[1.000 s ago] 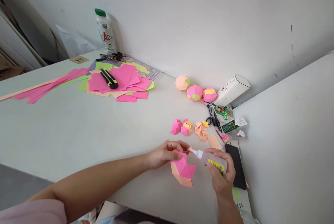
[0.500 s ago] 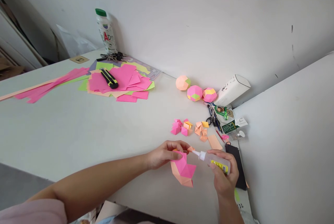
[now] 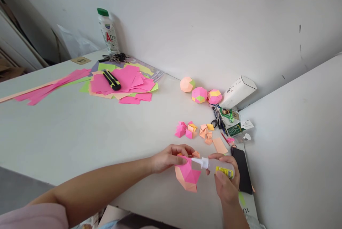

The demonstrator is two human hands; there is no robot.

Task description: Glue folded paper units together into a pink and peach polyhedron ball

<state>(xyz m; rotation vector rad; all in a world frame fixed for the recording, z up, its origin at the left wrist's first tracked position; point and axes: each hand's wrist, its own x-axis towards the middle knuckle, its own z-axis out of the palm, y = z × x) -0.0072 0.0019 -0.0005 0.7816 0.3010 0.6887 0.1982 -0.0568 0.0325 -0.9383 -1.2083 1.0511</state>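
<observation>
My left hand [image 3: 167,157] pinches the top of a half-built pink and peach folded paper model [image 3: 187,175] just above the white table [image 3: 80,140]. A small clear glue bottle [image 3: 219,166] with a yellow label lies level in my right hand [image 3: 227,179], fingers wrapped round it. Its white nozzle points left and touches the model's upper pink flap. Just beyond lie several small folded pink, peach and yellow paper units [image 3: 193,130].
Three finished paper balls [image 3: 199,92] sit by the wall, beside a white box [image 3: 237,92], scissors [image 3: 219,121] and small clutter. A black phone [image 3: 242,172] lies at right. Coloured sheets with a utility knife [image 3: 111,80], keys and a bottle [image 3: 107,31] are at back left.
My right hand has lowered the glue bottle and brought it left, so the nozzle now meets the paper model. My left hand and the model have stayed put.
</observation>
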